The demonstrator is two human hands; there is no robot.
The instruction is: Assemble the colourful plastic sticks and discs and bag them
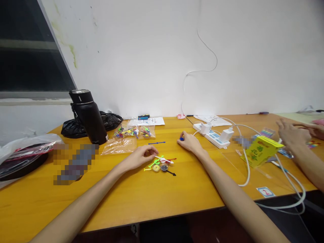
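My left hand (140, 157) rests on the yellow table (157, 195), fingers curled beside a small pile of coloured plastic sticks and round pieces (162, 164); whether it grips one I cannot make out. My right hand (189, 141) lies farther back, fingers pinched on a small blue piece (181, 138). A blue stick (157, 143) lies between the hands and the clear bags of coloured parts (134, 132).
A black bottle (88, 116) and a black bag (106, 121) stand at the back left. A white power strip with chargers (215, 135) and cables sits at the right, beside a yellow-green carton (260, 150). Another person's hands (293, 135) work at the far right.
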